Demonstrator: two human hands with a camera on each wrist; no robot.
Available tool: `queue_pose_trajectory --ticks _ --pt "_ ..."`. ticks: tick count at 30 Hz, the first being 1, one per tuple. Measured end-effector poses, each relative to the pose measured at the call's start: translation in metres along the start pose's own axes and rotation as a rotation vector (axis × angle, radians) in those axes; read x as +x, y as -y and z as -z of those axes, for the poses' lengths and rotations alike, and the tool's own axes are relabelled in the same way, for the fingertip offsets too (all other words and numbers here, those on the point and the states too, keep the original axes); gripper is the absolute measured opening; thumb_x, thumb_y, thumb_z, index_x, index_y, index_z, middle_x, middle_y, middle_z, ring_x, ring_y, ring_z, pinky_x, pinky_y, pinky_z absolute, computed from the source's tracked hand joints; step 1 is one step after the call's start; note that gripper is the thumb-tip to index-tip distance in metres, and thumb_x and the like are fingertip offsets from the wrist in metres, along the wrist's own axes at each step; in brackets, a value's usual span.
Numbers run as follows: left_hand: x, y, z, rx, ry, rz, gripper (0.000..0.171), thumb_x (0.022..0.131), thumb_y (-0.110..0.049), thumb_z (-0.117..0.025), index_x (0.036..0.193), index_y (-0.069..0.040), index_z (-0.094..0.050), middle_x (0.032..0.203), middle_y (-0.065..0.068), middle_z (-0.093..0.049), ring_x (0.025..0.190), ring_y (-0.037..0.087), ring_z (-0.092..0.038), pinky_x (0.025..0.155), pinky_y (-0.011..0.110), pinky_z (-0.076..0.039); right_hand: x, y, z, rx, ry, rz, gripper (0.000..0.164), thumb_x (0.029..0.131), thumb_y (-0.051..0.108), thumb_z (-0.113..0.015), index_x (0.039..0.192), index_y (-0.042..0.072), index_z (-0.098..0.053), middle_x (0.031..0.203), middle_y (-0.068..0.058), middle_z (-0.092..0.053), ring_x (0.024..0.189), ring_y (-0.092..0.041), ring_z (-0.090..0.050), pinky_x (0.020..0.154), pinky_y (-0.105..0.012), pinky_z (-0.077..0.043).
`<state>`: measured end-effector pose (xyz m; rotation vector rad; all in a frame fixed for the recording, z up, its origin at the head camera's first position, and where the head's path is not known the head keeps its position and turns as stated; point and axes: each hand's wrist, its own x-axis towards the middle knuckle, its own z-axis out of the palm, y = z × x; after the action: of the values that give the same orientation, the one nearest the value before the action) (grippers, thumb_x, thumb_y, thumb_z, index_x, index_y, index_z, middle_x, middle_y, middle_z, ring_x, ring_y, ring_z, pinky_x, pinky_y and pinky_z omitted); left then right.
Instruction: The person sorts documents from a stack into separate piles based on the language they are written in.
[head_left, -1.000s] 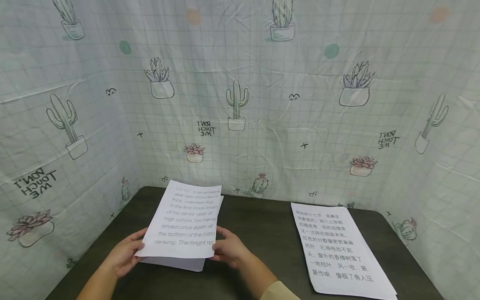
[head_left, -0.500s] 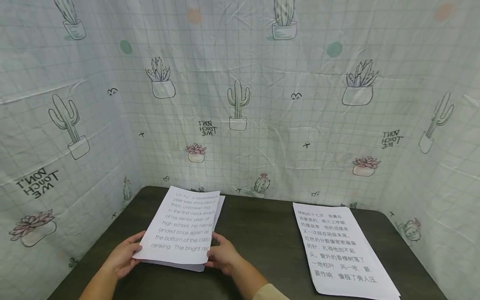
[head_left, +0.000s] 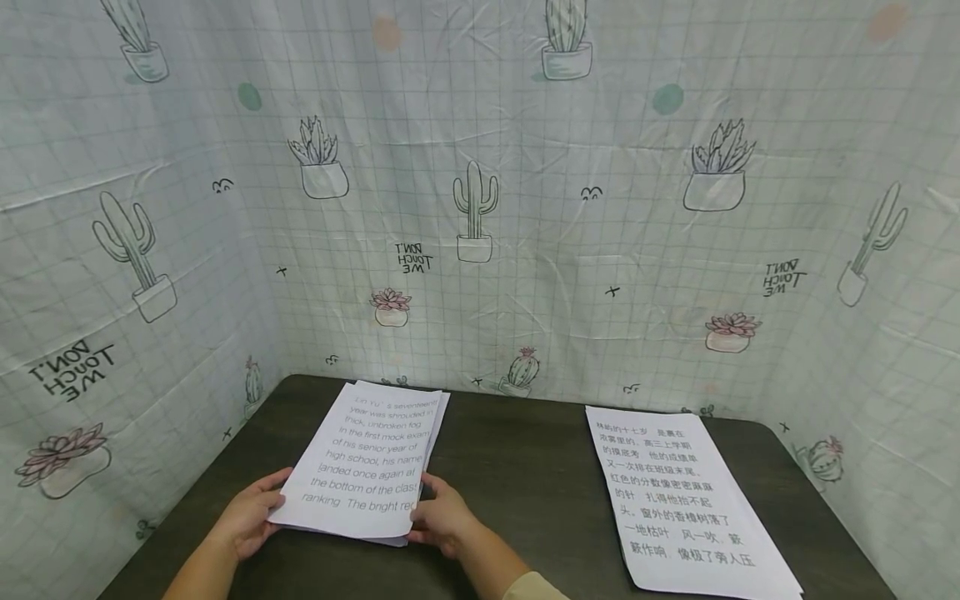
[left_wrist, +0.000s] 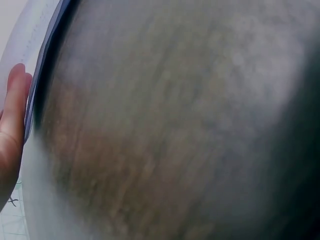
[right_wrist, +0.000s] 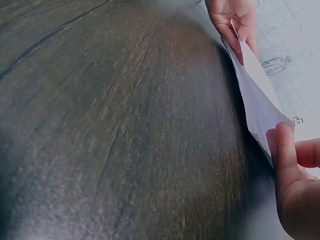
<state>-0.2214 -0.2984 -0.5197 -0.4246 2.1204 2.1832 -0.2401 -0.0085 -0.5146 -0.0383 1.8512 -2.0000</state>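
A white printed sheet of paper [head_left: 360, 467] with large English text lies close over other white paper [head_left: 441, 414] on the left part of the table. My left hand [head_left: 251, 515] pinches its lower left corner. At the lower right corner my right hand [head_left: 444, 515] grips the sheet, thumb on the side edge. In the right wrist view the front edge of the paper [right_wrist: 257, 102] bows slightly, with a gap between upper sheet and paper below. The left wrist view catches only fingers of the left hand [left_wrist: 12, 120] at the paper's edge.
A stack of white sheets with Chinese text [head_left: 675, 500] lies on the right side of the dark wooden table [head_left: 525, 467]. A pale curtain [head_left: 525, 308] printed with cacti hangs behind the table and on both sides.
Both hands have lowered the English sheet toward the viewer, down onto the paper beneath. Its edges now nearly line up with that paper. The right-hand stack has not moved.
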Motion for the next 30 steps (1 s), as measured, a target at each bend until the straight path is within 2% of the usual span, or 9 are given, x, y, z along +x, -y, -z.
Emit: queue_pose_trajectory --ticks 6,11,15,18,21,23,25,27,30 --pt "0.003 0.003 -0.001 0.022 -0.018 -0.009 0.054 0.097 0.004 -0.032 0.150 0.010 -0.022 0.125 0.021 -0.060 0.091 0.009 -0.064 0.078 0.032 -0.057 0.003 -0.003 0.000 -0.008 -0.004 -0.010 0.075 0.079 -0.016 -0.050 0.150 -0.002 -0.028 0.095 -0.015 -0.066 0.072 -0.017 -0.065 0.064 -0.033 -0.060" --pt "0.004 0.005 -0.004 0.092 -0.056 -0.027 0.051 0.099 0.002 -0.031 0.149 0.011 -0.025 0.137 0.036 -0.045 0.091 0.011 -0.064 0.076 0.034 -0.057 0.003 -0.005 -0.001 -0.005 -0.004 -0.013 0.075 0.078 -0.016 -0.050 0.149 -0.003 -0.030 0.094 -0.014 -0.064 0.073 -0.018 -0.064 0.064 -0.033 -0.059" --pt "0.005 0.003 -0.007 0.184 -0.096 -0.038 0.049 0.100 -0.002 -0.032 0.147 0.011 -0.029 0.142 0.039 -0.037 0.095 0.014 -0.063 0.075 0.032 -0.057 0.002 -0.003 -0.001 -0.022 -0.007 -0.019 0.074 0.078 -0.014 -0.051 0.149 -0.003 -0.031 0.092 -0.013 -0.065 0.073 -0.017 -0.063 0.065 -0.032 -0.059" --pt "0.004 -0.002 -0.009 0.247 -0.118 -0.042 0.050 0.099 -0.004 -0.033 0.147 0.011 -0.030 0.143 0.039 -0.037 0.102 0.024 -0.062 0.077 0.032 -0.057 0.001 0.000 -0.001 -0.037 -0.007 -0.024 0.072 0.080 -0.014 -0.051 0.149 -0.004 -0.031 0.091 -0.012 -0.065 0.074 -0.017 -0.063 0.064 -0.032 -0.059" --pt "0.002 -0.007 -0.011 0.311 -0.128 -0.057 0.051 0.099 -0.005 -0.036 0.146 0.013 -0.029 0.146 0.039 -0.034 0.117 0.040 -0.056 0.088 0.038 -0.055 0.001 0.002 0.001 -0.040 0.001 -0.025 0.072 0.080 -0.013 -0.051 0.148 -0.005 -0.030 0.088 -0.012 -0.064 0.074 -0.017 -0.064 0.065 -0.032 -0.059" --pt "0.000 -0.011 -0.010 0.357 -0.129 -0.071 0.052 0.099 -0.008 -0.039 0.146 0.014 -0.028 0.147 0.040 -0.032 0.128 0.048 -0.046 0.099 0.049 -0.049 0.001 0.003 0.002 -0.039 0.004 -0.023 0.071 0.081 -0.013 -0.052 0.148 -0.006 -0.030 0.086 -0.012 -0.064 0.073 -0.017 -0.064 0.067 -0.034 -0.060" --pt "-0.001 -0.015 -0.010 0.398 -0.129 -0.075 0.054 0.100 -0.011 -0.040 0.146 0.014 -0.028 0.148 0.039 -0.029 0.135 0.051 -0.036 0.108 0.058 -0.038 0.002 0.004 0.004 -0.044 0.003 -0.020 0.068 0.083 -0.011 -0.053 0.147 -0.007 -0.032 0.086 -0.012 -0.065 0.072 -0.017 -0.064 0.068 -0.035 -0.060" --pt "-0.002 -0.019 -0.009 0.423 -0.122 -0.072 0.055 0.100 -0.013 -0.040 0.146 0.014 -0.027 0.149 0.039 -0.027 0.137 0.052 -0.031 0.112 0.063 -0.029 0.002 0.006 0.006 -0.052 0.000 -0.016 0.064 0.085 -0.009 -0.054 0.146 -0.007 -0.034 0.087 -0.013 -0.067 0.073 -0.017 -0.064 0.069 -0.036 -0.061" --pt "-0.005 -0.024 -0.010 0.454 -0.121 -0.052 0.057 0.100 -0.015 -0.041 0.147 0.012 -0.026 0.151 0.037 -0.025 0.139 0.052 -0.028 0.113 0.064 -0.026 0.000 0.008 0.009 -0.078 -0.001 -0.009 0.060 0.088 -0.005 -0.056 0.144 -0.006 -0.037 0.093 -0.015 -0.069 0.076 -0.016 -0.065 0.069 -0.036 -0.060"
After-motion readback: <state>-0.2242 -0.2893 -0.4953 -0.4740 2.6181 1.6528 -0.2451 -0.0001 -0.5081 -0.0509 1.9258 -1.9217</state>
